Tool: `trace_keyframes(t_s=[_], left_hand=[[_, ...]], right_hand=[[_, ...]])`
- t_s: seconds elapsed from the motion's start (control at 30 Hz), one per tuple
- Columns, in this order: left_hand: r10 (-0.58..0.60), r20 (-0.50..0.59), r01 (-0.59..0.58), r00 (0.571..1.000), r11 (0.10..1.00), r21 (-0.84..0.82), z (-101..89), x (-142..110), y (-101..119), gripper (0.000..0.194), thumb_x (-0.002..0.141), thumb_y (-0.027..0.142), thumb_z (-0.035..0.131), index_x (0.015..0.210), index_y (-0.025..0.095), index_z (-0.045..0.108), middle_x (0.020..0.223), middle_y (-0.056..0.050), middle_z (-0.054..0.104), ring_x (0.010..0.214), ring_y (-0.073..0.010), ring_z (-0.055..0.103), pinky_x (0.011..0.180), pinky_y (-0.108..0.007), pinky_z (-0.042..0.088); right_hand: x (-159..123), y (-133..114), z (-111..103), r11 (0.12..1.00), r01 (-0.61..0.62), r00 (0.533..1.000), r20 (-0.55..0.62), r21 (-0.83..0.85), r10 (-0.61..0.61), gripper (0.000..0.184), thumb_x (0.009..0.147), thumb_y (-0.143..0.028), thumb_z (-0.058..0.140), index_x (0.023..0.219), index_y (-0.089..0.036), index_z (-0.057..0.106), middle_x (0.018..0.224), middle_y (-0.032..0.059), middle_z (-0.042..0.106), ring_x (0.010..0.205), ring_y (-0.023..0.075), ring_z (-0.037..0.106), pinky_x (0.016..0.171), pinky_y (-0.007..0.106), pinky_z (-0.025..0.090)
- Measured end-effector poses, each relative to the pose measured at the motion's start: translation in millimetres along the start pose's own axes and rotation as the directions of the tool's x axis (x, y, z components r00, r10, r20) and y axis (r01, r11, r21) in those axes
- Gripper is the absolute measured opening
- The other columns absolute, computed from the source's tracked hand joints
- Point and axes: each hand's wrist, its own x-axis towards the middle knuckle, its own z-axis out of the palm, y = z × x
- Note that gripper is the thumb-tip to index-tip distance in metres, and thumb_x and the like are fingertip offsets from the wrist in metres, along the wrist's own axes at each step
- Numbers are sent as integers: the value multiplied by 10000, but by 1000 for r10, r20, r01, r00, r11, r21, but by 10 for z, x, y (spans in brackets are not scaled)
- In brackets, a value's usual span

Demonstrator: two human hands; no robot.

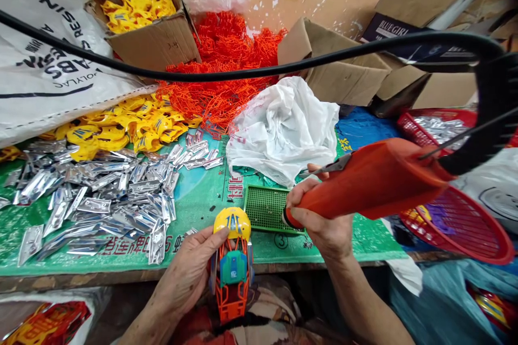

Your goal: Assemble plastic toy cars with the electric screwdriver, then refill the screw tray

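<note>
A small toy vehicle (233,267) with a yellow nose, orange frame and teal middle is gripped in my left hand (190,259), over my lap at the table's front edge. The thumb presses on the yellow nose. My right hand (326,226) is wrapped round the lower end of an orange electric screwdriver (368,180), whose black tip points left, apart from the toy. Between the hands, a green plastic basket (265,202) lies on the table, partly behind the tool's tip and my right hand.
Silver metal plates (117,194) lie left, with yellow plastic parts (133,121) behind. Orange frames (226,59) are heaped at the back near a cardboard box (156,46). A white plastic bag (287,124) sits mid-table, a red basket (481,232) right. A black cable (243,73) arcs across.
</note>
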Motion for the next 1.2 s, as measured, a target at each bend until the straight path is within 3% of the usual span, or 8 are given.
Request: trace_keyframes(t_s=[0.2, 0.6, 0.97, 1.2], left_hand=[[18, 53, -17, 998, 1000, -15, 2, -4, -5, 360, 638, 351, 880, 885, 113, 772, 745, -73, 774, 611, -144, 686, 603, -217, 574], [35, 55, -36, 998, 999, 18, 37, -24, -2, 346, 636, 365, 874, 873, 132, 775, 767, -58, 783, 681, -175, 715, 666, -244, 592], [40, 0, -40, 999, 999, -19, 62, 7, 58, 387, 506, 316, 933, 810, 141, 770, 663, -19, 751, 519, -127, 649, 514, -206, 563], [66, 53, -67, 996, 998, 15, 17, 36, 10, 406, 561, 404, 902, 842, 141, 771, 666, -10, 726, 483, -96, 566, 474, -197, 507]], right_hand=[[-5, -8, -21, 1000, 2, 1000, 12, 0, -2, 289, 646, -169, 724, 910, -241, 631, 720, -36, 593, 662, 157, 574, 654, 360, 513], [-10, 14, -18, 999, 35, 999, 4, -27, -35, 241, 638, -145, 727, 830, -232, 610, 705, -36, 599, 623, 146, 575, 622, 334, 519], [-23, -9, 4, 1000, 2, 1000, 14, -7, -2, 206, 655, -124, 733, 770, -221, 593, 707, -33, 596, 635, 149, 579, 620, 331, 505], [48, -103, 13, 996, -26, 999, 24, 91, 24, 148, 645, -123, 734, 694, -212, 627, 673, -34, 595, 648, 140, 581, 640, 312, 503]])
